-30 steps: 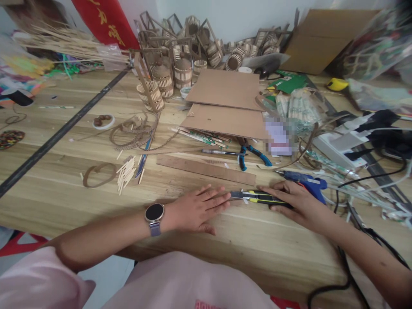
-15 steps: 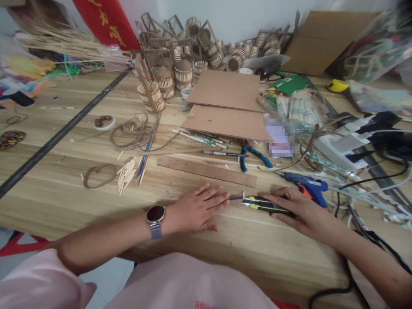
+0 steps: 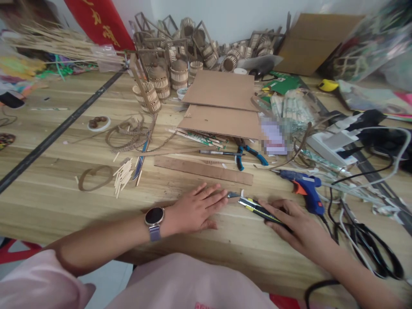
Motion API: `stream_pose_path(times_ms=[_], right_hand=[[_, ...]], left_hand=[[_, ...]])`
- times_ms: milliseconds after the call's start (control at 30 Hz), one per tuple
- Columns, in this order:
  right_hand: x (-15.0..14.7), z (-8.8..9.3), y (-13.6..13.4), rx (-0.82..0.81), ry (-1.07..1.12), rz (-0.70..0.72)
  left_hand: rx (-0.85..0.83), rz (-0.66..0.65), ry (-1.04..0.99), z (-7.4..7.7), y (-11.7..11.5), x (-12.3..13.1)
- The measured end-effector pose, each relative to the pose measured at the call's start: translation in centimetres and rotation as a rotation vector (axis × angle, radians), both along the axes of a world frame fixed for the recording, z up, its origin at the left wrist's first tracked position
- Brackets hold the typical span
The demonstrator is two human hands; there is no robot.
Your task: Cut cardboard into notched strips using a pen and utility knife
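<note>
- Knife (image 3: 264,212) with a black-and-yellow handle slants low above the surface (image 3: 244,246), its rear part inside the right hand (image 3: 299,225); the fingers there are closed around it, and its front end points towards the left hand (image 3: 196,210).
- The left hand lies palm down, its fingers straight and slightly spread, pressing on the surface and a thin brown piece (image 3: 232,200) that shows past the fingertips; most of that piece is hidden.
- Just beside those fingertips is a small dark grey bit (image 3: 233,195), too small to identify, with a white scrap (image 3: 242,193) near the knife's front end. Whether the knife touches either cannot be told.
- A round watch (image 3: 154,216) sits on the left wrist.
- Beyond the hands a long cardboard strip (image 3: 204,170) lies flat, with a pen (image 3: 220,152) and blue-handled pliers (image 3: 254,154) behind it, and two cardboard sheets (image 3: 222,92) farther back, one partly over the other.
- To the right are a blue glue gun (image 3: 302,184), just beyond the right hand, and black-handled scissors (image 3: 370,249) among cables.
- To the left lie a pile of short sticks (image 3: 122,176), a brown ring (image 3: 95,178) and a blue ruler (image 3: 140,163).
- Small slatted baskets (image 3: 146,96) crowd the back, by the wall.
</note>
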State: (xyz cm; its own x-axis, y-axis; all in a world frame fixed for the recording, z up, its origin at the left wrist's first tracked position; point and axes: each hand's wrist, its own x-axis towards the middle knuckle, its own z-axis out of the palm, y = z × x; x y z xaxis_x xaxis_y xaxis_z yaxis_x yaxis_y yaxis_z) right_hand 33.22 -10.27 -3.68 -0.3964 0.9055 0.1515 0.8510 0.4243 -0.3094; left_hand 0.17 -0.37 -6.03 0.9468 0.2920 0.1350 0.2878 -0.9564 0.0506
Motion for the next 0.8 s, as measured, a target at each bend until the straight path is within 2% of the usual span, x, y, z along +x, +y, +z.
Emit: stream_pose_path(times_ms=[200, 433, 800], right_hand=[[0.1, 0.3, 0.3, -0.016, 0.010, -0.003], [-0.2, 0.4, -0.5, -0.106, 0.017, -0.035], [-2.2, 0.0, -1.8, 0.002, 0.010, -0.124]], left_hand=[[-0.017, -0.004, -0.012, 0.2, 0.0, 0.0], [-0.054, 0.002, -0.003, 0.2, 0.0, 0.1], [-0.151, 0.032, 0.029, 1.1, -0.9, 0.9]])
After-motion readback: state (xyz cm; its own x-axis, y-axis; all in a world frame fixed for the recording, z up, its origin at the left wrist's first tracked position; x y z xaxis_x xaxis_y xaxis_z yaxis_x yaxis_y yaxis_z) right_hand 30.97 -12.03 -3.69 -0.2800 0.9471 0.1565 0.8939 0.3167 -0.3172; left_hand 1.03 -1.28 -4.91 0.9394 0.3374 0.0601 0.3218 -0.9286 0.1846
